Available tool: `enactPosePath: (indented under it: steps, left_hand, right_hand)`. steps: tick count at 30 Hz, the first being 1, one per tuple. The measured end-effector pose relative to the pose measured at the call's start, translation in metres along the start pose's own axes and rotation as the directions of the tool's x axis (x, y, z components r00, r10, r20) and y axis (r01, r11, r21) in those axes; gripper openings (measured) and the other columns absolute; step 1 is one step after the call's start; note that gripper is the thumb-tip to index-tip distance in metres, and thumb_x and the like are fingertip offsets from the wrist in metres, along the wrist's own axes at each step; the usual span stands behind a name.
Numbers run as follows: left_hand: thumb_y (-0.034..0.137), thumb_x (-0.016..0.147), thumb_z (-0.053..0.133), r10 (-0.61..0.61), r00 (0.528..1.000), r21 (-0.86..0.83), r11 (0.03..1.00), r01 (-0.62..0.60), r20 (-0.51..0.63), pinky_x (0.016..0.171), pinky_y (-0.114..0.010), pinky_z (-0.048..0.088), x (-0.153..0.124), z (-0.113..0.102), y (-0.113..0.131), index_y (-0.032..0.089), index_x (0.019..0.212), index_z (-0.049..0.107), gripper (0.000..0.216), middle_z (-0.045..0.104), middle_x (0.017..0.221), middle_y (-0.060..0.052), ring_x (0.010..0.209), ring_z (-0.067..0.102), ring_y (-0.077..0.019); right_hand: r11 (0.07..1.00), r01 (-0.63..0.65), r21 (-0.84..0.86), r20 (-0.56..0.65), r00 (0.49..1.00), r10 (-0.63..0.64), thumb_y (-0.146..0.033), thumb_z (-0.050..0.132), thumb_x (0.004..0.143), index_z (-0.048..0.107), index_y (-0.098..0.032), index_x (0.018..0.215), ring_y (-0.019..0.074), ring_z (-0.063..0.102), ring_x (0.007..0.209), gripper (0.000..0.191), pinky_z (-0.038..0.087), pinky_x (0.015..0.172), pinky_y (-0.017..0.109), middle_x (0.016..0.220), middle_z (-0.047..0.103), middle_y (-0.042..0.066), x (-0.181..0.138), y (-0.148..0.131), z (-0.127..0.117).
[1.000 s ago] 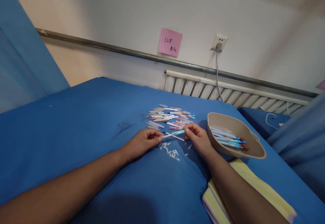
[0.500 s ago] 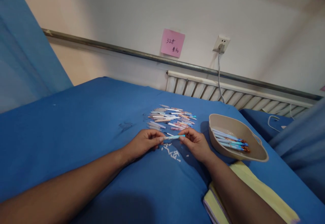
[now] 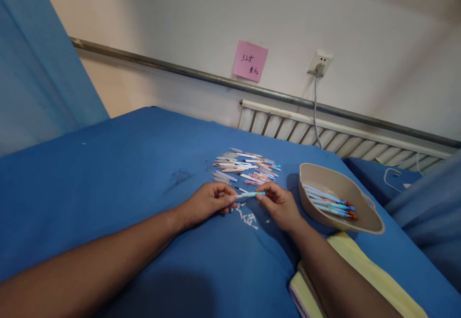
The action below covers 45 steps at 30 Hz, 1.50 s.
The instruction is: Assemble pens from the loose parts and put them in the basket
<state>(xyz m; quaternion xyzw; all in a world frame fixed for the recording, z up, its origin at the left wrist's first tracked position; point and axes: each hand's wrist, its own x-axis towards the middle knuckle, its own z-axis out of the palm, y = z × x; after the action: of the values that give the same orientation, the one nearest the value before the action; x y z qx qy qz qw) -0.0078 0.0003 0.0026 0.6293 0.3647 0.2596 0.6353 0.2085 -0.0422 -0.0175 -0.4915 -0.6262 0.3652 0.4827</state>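
Observation:
My left hand [image 3: 209,202] and my right hand [image 3: 279,205] both pinch one small light-blue pen [image 3: 250,194], one at each end, holding it level just above the blue cloth [image 3: 126,174]. Under the pen lie small white paper scraps [image 3: 247,217]. Just beyond my hands is a loose heap of pens and pen parts [image 3: 247,166]. To the right stands a beige tray [image 3: 363,219] with several blue pens [image 3: 329,201] lying in it.
A yellow pad [image 3: 363,272] lies under my right forearm at the table's near edge. Behind the table are a radiator [image 3: 324,133], a metal rail, a pink note [image 3: 249,61] and a wall socket [image 3: 319,63] with a cable. Blue fabric hangs at left.
My right hand slid left along the pen, so the two hands are closer together. The view has shifted slightly to the left.

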Motion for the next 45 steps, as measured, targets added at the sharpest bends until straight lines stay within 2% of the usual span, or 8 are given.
enactPosePath:
  steps: [5,11,19,24,30,36,39,45]
  left_hand:
    - [0.033,0.074,0.064,0.002,1.0,0.01,1.0,-0.002,0.008,0.056,-0.021,0.042,0.001,-0.001,-0.003,0.014,0.089,0.063,0.023,0.066,0.074,-0.001,0.057,0.055,-0.0086]
    - [0.035,0.079,0.059,0.04,0.993,0.101,0.994,-0.051,0.113,0.056,-0.021,0.041,0.001,-0.002,-0.003,0.017,0.101,0.064,0.029,0.063,0.074,-0.001,0.06,0.054,-0.0092]
    - [0.035,0.079,0.06,0.018,0.991,0.082,0.996,-0.029,0.13,0.056,-0.02,0.041,0.0,-0.001,-0.002,0.015,0.1,0.062,0.029,0.063,0.074,-0.001,0.061,0.054,-0.0094]
    - [0.034,0.08,0.059,0.018,0.991,0.053,0.998,-0.025,0.132,0.059,-0.021,0.042,0.0,-0.002,-0.004,0.016,0.098,0.062,0.026,0.063,0.076,-0.001,0.062,0.054,-0.0091]
    - [0.034,0.08,0.059,0.017,0.994,-0.001,1.0,-0.017,0.109,0.059,-0.021,0.041,0.001,-0.002,-0.003,0.015,0.094,0.062,0.024,0.063,0.077,-0.001,0.061,0.053,-0.0086]
    - [0.034,0.078,0.06,0.001,0.995,0.012,1.0,-0.002,0.102,0.055,-0.021,0.04,-0.001,-0.001,0.002,0.016,0.1,0.061,0.029,0.061,0.076,-0.001,0.059,0.051,-0.0088]
    - [0.034,0.08,0.059,-0.002,0.994,0.009,1.0,0.001,0.109,0.052,-0.019,0.037,-0.003,-0.001,0.007,0.016,0.1,0.061,0.028,0.059,0.072,0.0,0.058,0.049,-0.0085]
    - [0.033,0.079,0.061,-0.053,0.992,-0.125,0.99,0.067,0.116,0.051,-0.02,0.039,-0.001,-0.006,0.007,0.014,0.097,0.059,0.026,0.063,0.073,-0.001,0.054,0.051,-0.0083]
  right_hand:
    - [1.0,-0.013,0.006,0.009,1.0,0.013,-0.03,0.06,0.076,0.061,-0.02,0.082,0.0106,0.048,0.054,0.011,0.035,0.049,0.022,0.062,0.057,-0.003,-0.001,-0.002,0.001]
    - [0.998,-0.039,0.039,0.021,0.999,0.038,-0.034,0.062,0.074,0.062,-0.02,0.081,0.0109,0.049,0.053,0.016,0.038,0.048,0.022,0.062,0.057,-0.002,-0.003,-0.006,0.006]
    - [1.0,0.005,-0.003,0.043,0.999,-0.004,-0.031,0.06,0.076,0.061,-0.02,0.081,0.0099,0.045,0.051,0.012,0.035,0.048,0.021,0.06,0.055,-0.003,-0.003,-0.005,0.005]
    - [0.998,-0.009,0.056,0.053,0.999,0.006,-0.032,0.061,0.076,0.06,-0.019,0.081,0.0097,0.045,0.05,0.014,0.034,0.047,0.021,0.057,0.054,-0.003,-0.002,-0.005,0.007]
    - [0.989,-0.029,0.148,-0.057,0.998,0.038,-0.041,0.063,0.074,0.06,-0.02,0.079,0.0108,0.049,0.052,0.022,0.039,0.05,0.023,0.059,0.055,-0.003,0.001,-0.005,0.005]
    - [0.986,-0.026,0.165,-0.068,0.997,0.037,-0.047,0.06,0.076,0.058,-0.02,0.08,0.0115,0.051,0.053,0.028,0.042,0.052,0.024,0.061,0.057,-0.002,0.002,-0.006,0.004]
    - [0.982,-0.02,0.188,-0.154,0.987,0.049,-0.048,0.059,0.077,0.058,-0.019,0.079,0.0107,0.05,0.051,0.029,0.041,0.051,0.023,0.06,0.056,-0.002,0.002,-0.006,0.002]
    - [0.951,-0.011,0.31,-0.251,0.964,0.093,-0.046,0.056,0.081,0.058,-0.018,0.08,0.0091,0.048,0.052,0.028,0.042,0.054,0.023,0.059,0.054,-0.003,0.004,-0.001,-0.002]
